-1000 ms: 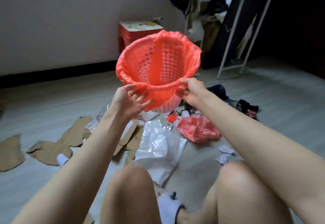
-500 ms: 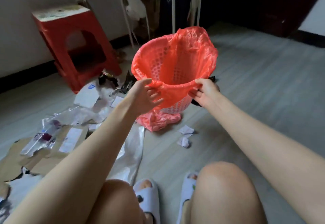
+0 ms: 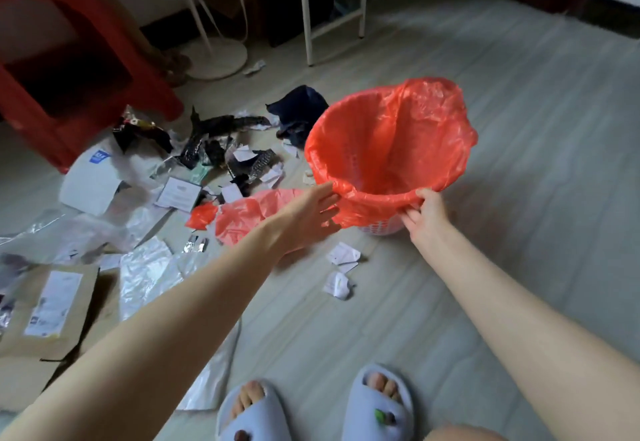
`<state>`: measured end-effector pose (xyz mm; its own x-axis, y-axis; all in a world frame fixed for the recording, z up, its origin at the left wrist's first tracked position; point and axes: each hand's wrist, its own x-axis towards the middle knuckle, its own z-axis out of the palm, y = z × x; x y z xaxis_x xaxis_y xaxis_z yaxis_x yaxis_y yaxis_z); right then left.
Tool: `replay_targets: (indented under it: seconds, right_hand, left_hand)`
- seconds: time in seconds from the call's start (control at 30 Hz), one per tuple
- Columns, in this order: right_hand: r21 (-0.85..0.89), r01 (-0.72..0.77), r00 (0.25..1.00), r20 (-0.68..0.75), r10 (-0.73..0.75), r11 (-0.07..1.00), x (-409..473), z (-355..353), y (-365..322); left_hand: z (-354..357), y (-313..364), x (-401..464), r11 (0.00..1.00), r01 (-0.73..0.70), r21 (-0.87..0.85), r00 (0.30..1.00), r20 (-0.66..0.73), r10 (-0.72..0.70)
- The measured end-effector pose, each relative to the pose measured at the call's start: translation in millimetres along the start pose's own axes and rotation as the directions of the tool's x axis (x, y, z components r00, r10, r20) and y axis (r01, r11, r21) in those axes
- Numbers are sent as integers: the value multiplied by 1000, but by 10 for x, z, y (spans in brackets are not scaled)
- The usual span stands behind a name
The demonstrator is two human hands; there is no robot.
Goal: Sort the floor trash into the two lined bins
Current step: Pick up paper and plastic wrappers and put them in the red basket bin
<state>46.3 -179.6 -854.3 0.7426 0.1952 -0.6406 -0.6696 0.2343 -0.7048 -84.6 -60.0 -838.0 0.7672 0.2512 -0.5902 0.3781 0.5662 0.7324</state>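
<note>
now lowered from chest height to the floor, right of the scattered trash [image 3: 221, 160]: lined bin [image 3: 388, 160]. right hand [image 3: 427, 215] pinching the liner rim; left hand [image 3: 311, 212] straight-fingered against it. ready for sorting, seemingly.

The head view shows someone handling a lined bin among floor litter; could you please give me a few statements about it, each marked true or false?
1. The bin is lined with a red bag. True.
2. The right hand pinches the liner at the near rim. True.
3. The left hand grips a piece of cardboard. False: its fingers are extended against the liner's left edge.
4. The bin is full of trash. False: no trash shows inside it.
5. A second red bag lies on the floor left of the bin. True.
</note>
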Motion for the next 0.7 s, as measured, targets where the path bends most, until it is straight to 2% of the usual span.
replay_targets:
  seconds: [0.1,0.23,0.37,0.47,0.53,0.57,0.63,0.67,0.7]
  right_hand:
    - [19,-33,999,-35,34,999,130,-184,96]
    - [-15,-36,997,-65,35,999,207,-244,115]
    - [-42,-4,992,-127,-1,999,180,-184,141]
    - [-18,-88,989,-119,85,996,94,-195,254]
    - [-55,-211,977,-53,208,976,-36,-265,464]
    - [-120,-254,967,-23,253,960,-88,-300,574]
    - [-390,-248,962,6,272,887,-120,-343,776]
    - [-566,-189,969,23,245,803,-113,-340,846]
    - [-742,-84,977,70,201,665,-80,-332,895]
  left_hand:
    - [-66,-53,62,1000,4,-6,1000,-5,-4]
    - [-281,-56,126,1000,5,-26,997,-83,-7]
    - [-412,-217,51,996,54,69,994,-100,-47]
    - [-562,-353,-28,984,43,174,990,-137,-19]
    - [-718,-505,-92,968,55,246,968,-249,9]
    - [-797,-578,-110,950,73,303,955,-295,21]
    - [-932,-716,-156,907,92,411,943,-328,53]
    - [-987,-763,-173,876,80,475,943,-320,87]
    - [-1024,-786,-193,821,63,567,944,-301,135]
